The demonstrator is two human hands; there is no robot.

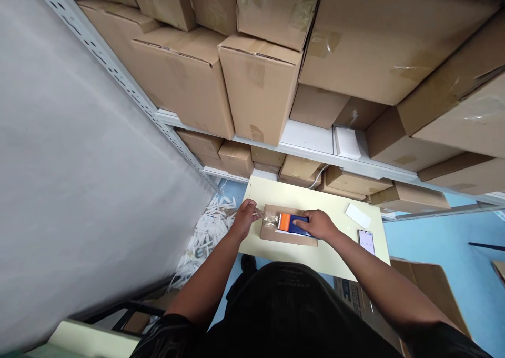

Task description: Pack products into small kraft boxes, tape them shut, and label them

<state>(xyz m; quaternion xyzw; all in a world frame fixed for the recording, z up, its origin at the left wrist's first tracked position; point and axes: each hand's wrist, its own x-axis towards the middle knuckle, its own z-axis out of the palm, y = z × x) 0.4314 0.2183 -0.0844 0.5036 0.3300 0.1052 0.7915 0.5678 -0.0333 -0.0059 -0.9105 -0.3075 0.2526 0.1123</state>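
A small cardboard box lies on the pale yellow table. My right hand is wrapped round the blue handle of an orange and blue tape dispenser, which rests over the top of the box. Clear packing tape shows shiny at the box's left end, just ahead of the dispenser's toothed edge. At that same end my left hand is closed in a pinch, and a strip of the clear tape runs to its fingertips. The dispenser hides part of the box top, where a white patch shows.
The table also holds a white flat item and a phone at the right. Shelves stacked with cardboard boxes rise behind it. White strips litter the floor at left, beside a grey wall.
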